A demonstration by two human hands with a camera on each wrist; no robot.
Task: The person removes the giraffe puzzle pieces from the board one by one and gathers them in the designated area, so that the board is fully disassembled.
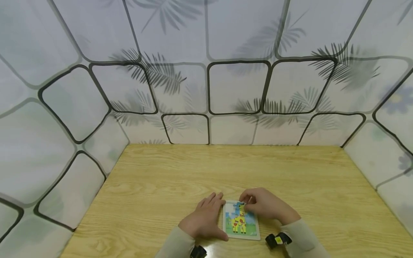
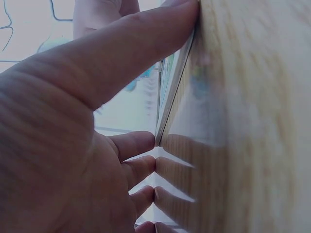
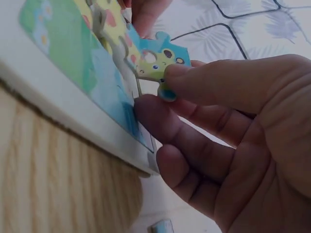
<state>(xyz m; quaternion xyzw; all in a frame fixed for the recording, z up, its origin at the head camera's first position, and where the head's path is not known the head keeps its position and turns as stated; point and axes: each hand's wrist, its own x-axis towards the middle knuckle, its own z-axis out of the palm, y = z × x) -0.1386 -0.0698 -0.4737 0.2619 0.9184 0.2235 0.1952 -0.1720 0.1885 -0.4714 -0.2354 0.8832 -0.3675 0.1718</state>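
A jigsaw board with a pale rim [image 1: 242,237] lies on the table, showing a yellow giraffe with red spots on green and blue. My right hand [image 1: 266,205] is over its upper right part. Between thumb and fingers it pinches a puzzle piece [image 3: 158,65] bearing the giraffe's head, tilted up from the board in the right wrist view. My left hand [image 1: 206,219] rests along the board's left side, fingers extended and thumb near the lower corner. In the left wrist view its thumb lies by the board's edge [image 2: 171,99].
The light wood table [image 1: 180,172] extends behind and to both sides of the board. Patterned fabric [image 1: 238,87] with leaves and dark outlines stands around it. Black wrist devices [image 1: 278,240] sit at both sleeves. A small bluish item [image 3: 163,226], unclear, shows low in the right wrist view.
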